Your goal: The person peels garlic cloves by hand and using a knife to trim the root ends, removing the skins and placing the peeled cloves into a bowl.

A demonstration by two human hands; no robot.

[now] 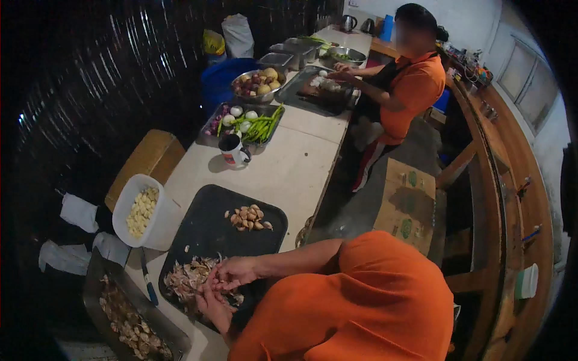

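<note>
My right hand [235, 271] and my left hand [213, 303] meet with bent fingers over a heap of papery garlic skins [187, 280]. Anything small between their fingertips is hidden. The skins lie at the near end of a dark tray [203, 225]. Unpeeled garlic cloves [248, 217] form a small pile at its far end. A white plastic tub [168, 225] beside the tray holds peeled garlic cloves [143, 212]. To the lower left, a deep metal pan [101, 307] contains more unpeeled cloves [137, 336] in what looks like liquid.
A knife [148, 280] lies between tub and pan. Beyond my tray stand a mug [232, 151] and a tray of green chillies [264, 126] and peeled onions. Farther along, a co-worker [411, 85] handles white pieces over another tray [293, 97]. Flattened cardboard [406, 203] covers the floor.
</note>
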